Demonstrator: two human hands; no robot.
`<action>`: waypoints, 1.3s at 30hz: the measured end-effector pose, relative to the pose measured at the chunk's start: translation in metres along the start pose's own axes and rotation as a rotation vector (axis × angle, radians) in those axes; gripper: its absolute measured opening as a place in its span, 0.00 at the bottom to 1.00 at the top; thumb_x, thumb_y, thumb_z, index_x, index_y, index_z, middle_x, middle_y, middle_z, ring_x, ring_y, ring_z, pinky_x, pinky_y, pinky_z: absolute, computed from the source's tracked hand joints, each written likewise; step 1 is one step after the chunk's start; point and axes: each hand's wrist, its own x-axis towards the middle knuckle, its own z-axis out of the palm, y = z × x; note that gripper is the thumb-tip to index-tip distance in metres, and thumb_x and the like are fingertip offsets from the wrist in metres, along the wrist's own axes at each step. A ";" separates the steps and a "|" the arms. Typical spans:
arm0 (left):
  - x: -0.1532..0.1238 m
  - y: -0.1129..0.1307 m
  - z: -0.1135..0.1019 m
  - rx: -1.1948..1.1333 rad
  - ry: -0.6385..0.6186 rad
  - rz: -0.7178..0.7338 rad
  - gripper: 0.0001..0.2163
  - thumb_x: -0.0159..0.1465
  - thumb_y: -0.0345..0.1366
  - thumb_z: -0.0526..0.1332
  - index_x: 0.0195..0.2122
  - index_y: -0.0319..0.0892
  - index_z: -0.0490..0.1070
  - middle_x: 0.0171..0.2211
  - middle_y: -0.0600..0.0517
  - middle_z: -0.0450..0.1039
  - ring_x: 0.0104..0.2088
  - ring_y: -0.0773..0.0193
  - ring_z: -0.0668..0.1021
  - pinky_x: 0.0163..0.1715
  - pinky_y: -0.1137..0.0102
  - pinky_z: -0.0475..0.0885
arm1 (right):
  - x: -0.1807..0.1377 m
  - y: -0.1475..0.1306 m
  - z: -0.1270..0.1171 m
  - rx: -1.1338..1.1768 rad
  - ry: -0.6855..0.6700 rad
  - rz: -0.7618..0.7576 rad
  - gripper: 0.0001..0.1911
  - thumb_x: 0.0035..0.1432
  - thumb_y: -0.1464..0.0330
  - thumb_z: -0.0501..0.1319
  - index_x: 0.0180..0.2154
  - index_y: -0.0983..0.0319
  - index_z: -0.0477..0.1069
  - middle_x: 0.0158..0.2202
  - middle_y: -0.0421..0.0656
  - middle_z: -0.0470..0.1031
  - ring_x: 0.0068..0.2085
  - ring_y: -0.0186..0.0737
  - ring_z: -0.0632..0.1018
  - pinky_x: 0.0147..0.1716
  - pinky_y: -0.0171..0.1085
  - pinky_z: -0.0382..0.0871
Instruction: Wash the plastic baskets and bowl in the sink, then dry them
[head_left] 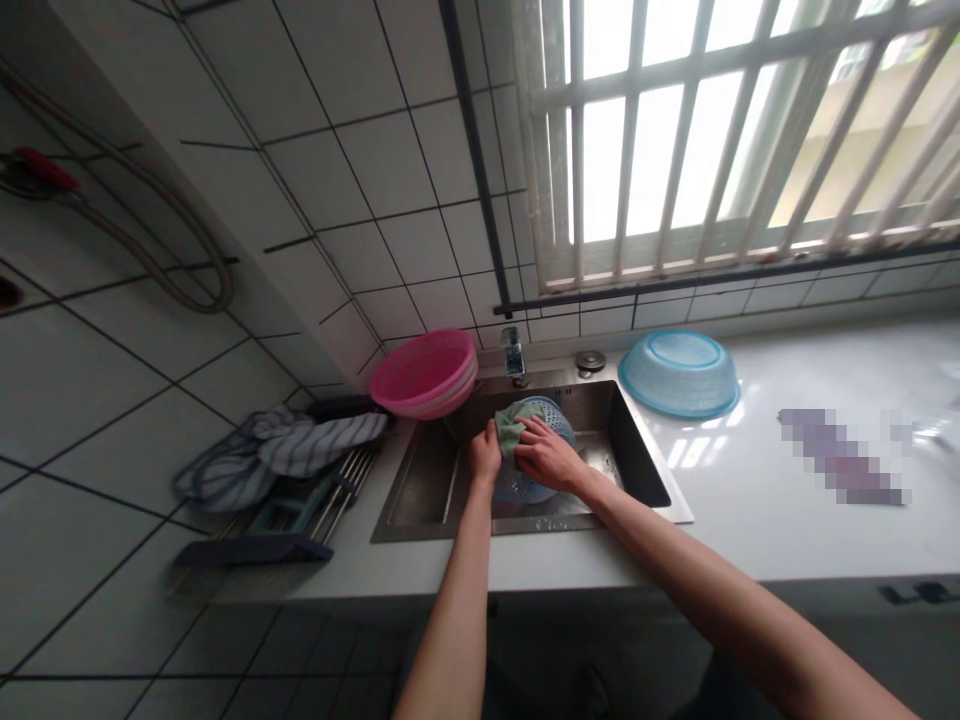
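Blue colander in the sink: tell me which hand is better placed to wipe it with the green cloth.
Right, probably. The right hand lies on the green cloth over the blue colander; the left hand sits at its left edge, seemingly steadying it.

White worktop, steel sink set in.
Upturned pale blue plastic basin near the back edge; pink plastic colander at the sink's back left corner; dark dish rack at the left end.
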 end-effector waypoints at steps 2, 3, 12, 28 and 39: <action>-0.001 -0.004 -0.001 0.017 0.013 0.030 0.33 0.65 0.72 0.52 0.26 0.45 0.74 0.24 0.45 0.74 0.28 0.54 0.76 0.30 0.66 0.64 | -0.002 0.015 -0.004 0.049 0.095 0.132 0.07 0.68 0.68 0.63 0.41 0.55 0.81 0.51 0.47 0.81 0.66 0.52 0.71 0.69 0.56 0.63; -0.001 -0.005 -0.002 0.017 0.013 0.025 0.34 0.64 0.73 0.51 0.25 0.45 0.72 0.22 0.47 0.72 0.26 0.56 0.74 0.29 0.66 0.63 | -0.005 0.025 -0.007 0.069 0.159 0.256 0.08 0.70 0.66 0.61 0.42 0.56 0.80 0.50 0.48 0.81 0.62 0.51 0.75 0.65 0.54 0.68; -0.001 -0.002 0.001 -0.116 0.005 -0.008 0.36 0.62 0.75 0.54 0.28 0.42 0.74 0.19 0.52 0.68 0.22 0.62 0.69 0.25 0.69 0.62 | -0.005 0.023 -0.015 -0.002 0.232 0.316 0.12 0.72 0.65 0.59 0.37 0.57 0.79 0.47 0.49 0.80 0.60 0.52 0.75 0.65 0.53 0.68; -0.005 0.005 0.004 -0.167 -0.047 -0.006 0.34 0.63 0.73 0.57 0.27 0.42 0.72 0.20 0.53 0.67 0.22 0.64 0.68 0.25 0.69 0.61 | -0.006 0.026 -0.007 -0.030 0.234 0.315 0.13 0.73 0.64 0.59 0.37 0.56 0.80 0.45 0.48 0.80 0.63 0.53 0.74 0.68 0.55 0.65; -0.007 0.005 0.003 -0.158 -0.111 0.060 0.35 0.60 0.76 0.57 0.29 0.42 0.73 0.19 0.54 0.66 0.21 0.63 0.68 0.24 0.68 0.62 | -0.008 0.046 -0.017 0.048 0.330 0.534 0.12 0.72 0.62 0.59 0.44 0.59 0.80 0.47 0.50 0.81 0.53 0.52 0.79 0.58 0.52 0.74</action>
